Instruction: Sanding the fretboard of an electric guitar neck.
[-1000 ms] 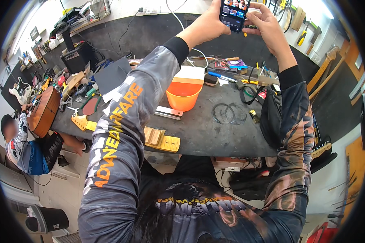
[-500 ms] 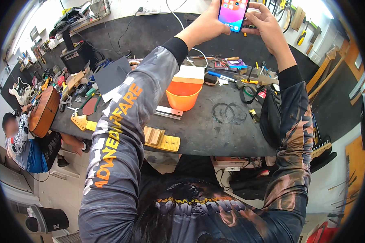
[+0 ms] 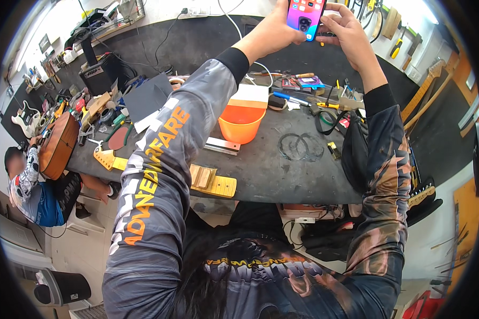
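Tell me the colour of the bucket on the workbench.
Orange; the bucket shows best in the head view, below the phone.

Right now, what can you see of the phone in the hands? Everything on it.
The slim dark-framed smartphone is held up at the top edge of the head view, above the dark workbench. Its screen is lit, pink to purple with small icons, facing the camera; the top is cut off by the picture's edge. The left hand grips its left side, and the right hand holds the right edge, fingers curled by the upper corner. It stands roughly upright, slightly tilted.
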A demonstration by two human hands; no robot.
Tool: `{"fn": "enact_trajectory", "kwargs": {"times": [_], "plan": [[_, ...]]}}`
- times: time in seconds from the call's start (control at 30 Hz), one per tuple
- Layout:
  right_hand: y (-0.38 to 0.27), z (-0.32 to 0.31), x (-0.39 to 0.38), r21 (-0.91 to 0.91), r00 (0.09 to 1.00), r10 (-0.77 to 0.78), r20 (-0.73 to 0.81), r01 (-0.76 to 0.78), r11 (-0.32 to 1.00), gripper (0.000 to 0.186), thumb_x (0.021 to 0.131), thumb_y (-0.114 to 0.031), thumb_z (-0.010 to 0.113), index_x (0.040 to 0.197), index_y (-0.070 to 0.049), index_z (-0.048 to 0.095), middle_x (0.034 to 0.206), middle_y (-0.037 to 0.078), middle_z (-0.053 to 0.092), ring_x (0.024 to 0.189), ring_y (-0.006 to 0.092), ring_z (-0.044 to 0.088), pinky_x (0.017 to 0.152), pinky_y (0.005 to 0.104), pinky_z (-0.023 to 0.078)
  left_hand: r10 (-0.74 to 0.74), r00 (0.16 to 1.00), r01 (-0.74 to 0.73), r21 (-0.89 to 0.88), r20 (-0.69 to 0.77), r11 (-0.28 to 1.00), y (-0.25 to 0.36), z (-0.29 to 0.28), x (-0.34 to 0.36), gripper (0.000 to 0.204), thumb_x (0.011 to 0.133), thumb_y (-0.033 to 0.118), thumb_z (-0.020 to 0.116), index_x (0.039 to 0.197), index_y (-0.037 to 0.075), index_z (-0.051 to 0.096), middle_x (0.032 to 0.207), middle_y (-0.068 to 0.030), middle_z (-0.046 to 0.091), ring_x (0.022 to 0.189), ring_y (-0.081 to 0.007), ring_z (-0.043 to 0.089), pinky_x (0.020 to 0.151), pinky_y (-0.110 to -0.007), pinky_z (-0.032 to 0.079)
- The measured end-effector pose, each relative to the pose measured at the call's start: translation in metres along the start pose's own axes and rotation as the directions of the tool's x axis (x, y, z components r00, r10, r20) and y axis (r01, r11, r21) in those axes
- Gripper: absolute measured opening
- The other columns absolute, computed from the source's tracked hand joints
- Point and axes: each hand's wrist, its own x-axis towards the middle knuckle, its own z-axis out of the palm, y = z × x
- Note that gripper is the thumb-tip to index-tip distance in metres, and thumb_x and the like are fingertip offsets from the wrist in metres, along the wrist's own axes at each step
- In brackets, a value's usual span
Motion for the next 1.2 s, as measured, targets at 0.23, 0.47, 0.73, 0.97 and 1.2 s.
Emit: {"fn": "enact_trajectory", "kwargs": {"times": [0.23,0.47,0.73,0.97,1.2], "plan": [[-0.022,-0.005,0.022,-0.022,0.999,-0.044,-0.009,0.044,0.999,0.031,0.117,-0.019,0.068,0.143,-0.008,0.056,0.111,0.009,0.075,0.097,0.0202,0.080,0.078,0.0338,0.069,0.164,0.982,-0.166,-0.014,-0.097,0.986,0.013,0.002,0.017,0.112,0.086,-0.003,0.079,0.177,0.002,0.014,0.155,-0.0214,0.053,0.136,-0.0304,0.063,0.115,-0.043,0.054],[-0.083,-0.030,0.057,-0.121,0.986,-0.156,-0.051,0.149,0.981,0.035,0.115,-0.017,0.065,0.147,-0.007,0.055,0.117,0.013,0.075,0.101,0.0238,0.079,0.083,0.0389,0.070,0.493,0.849,-0.255,0.666,-0.192,0.700,0.043,0.009,0.075,0.122,0.084,0.017,0.087,0.177,0.000,0.010,0.160,-0.0419,0.043,0.143,-0.0608,0.052,0.124,-0.056,0.048],[-0.112,-0.031,0.075,-0.183,0.982,-0.186,-0.035,0.176,0.967,0.034,0.114,-0.014,0.067,0.145,-0.006,0.056,0.113,0.010,0.073,0.099,0.0203,0.077,0.080,0.0352,0.069,0.156,0.913,0.178,0.712,-0.377,0.679,0.084,0.023,0.082,0.137,0.091,0.033,0.087,0.181,0.001,-0.012,0.162,-0.0516,0.043,0.140,-0.0607,0.063,0.115,-0.057,0.057],[-0.134,-0.016,0.087,-0.234,0.967,-0.250,-0.041,0.234,0.944,0.039,0.112,-0.012,0.065,0.148,-0.001,0.053,0.113,0.009,0.068,0.101,0.0208,0.076,0.082,0.0371,0.071,0.159,0.907,0.223,0.765,-0.390,0.603,0.103,0.006,0.091,0.135,0.092,0.029,0.087,0.180,-0.001,-0.011,0.157,-0.0481,0.050,0.126,-0.0575,0.073,0.103,-0.054,0.064],[-0.151,-0.015,0.119,-0.222,0.952,-0.303,-0.043,0.287,0.932,0.038,0.112,-0.012,0.066,0.147,-0.002,0.054,0.114,0.011,0.067,0.102,0.0234,0.076,0.086,0.0412,0.071,0.306,0.863,0.137,0.769,-0.402,0.625,0.102,-0.008,0.119,0.133,0.089,0.032,0.091,0.178,-0.006,-0.001,0.161,-0.0502,0.040,0.127,-0.0598,0.070,0.105,-0.055,0.063]]}}
